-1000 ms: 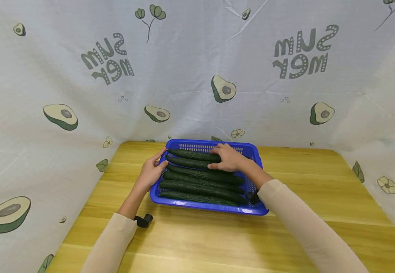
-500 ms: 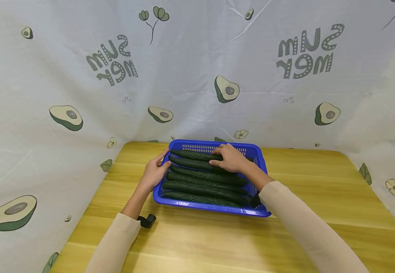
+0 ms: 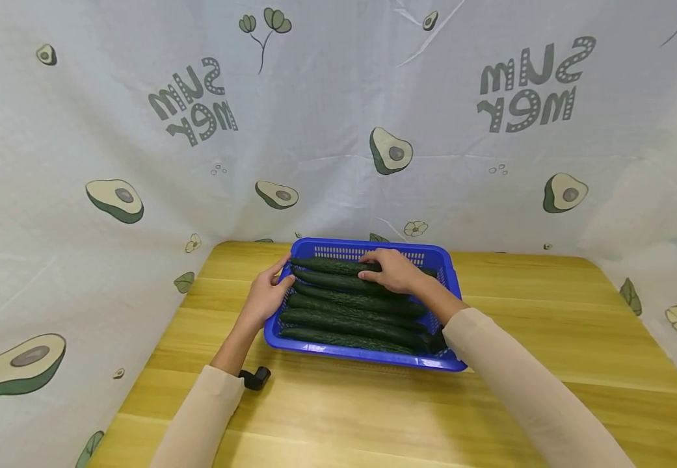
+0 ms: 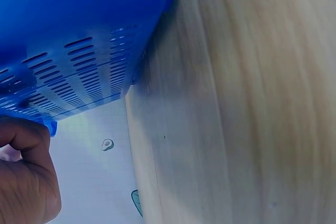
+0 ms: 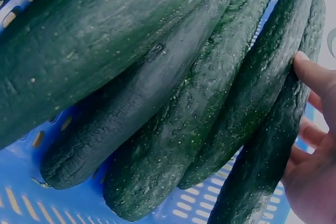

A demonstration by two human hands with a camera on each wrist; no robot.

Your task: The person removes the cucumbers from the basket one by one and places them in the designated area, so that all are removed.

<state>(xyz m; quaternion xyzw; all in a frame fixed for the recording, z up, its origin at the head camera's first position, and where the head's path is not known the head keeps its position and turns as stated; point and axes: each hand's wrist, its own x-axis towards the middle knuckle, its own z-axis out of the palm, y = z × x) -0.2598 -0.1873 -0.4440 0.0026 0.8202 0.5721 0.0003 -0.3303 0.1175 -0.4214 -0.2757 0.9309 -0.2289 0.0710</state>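
A blue plastic basket (image 3: 367, 357) with slotted walls stands on the table and holds several long dark green cucumbers laid side by side. My left hand (image 3: 264, 296) grips the basket's left rim, thumb on the inner side. In the left wrist view the curled hand (image 4: 26, 169) shows beneath the slotted blue wall (image 4: 79, 72). My right hand (image 3: 393, 272) reaches into the basket and pinches the rearmost cucumber (image 3: 332, 265). In the right wrist view, the thumb lies on the near side of that cucumber (image 5: 262, 156), with the fingers behind it; part of their grip is hidden.
The wooden table (image 3: 338, 416) extends in front of the basket and to both sides. A white curtain (image 3: 326, 117) printed with avocados hangs behind, close to the table's back edge. A black wrist camera (image 3: 256, 378) sits below the left hand.
The head view has shifted slightly. My right hand and the rearmost cucumber have moved a little toward the basket's front. The left hand keeps its grip on the rim.
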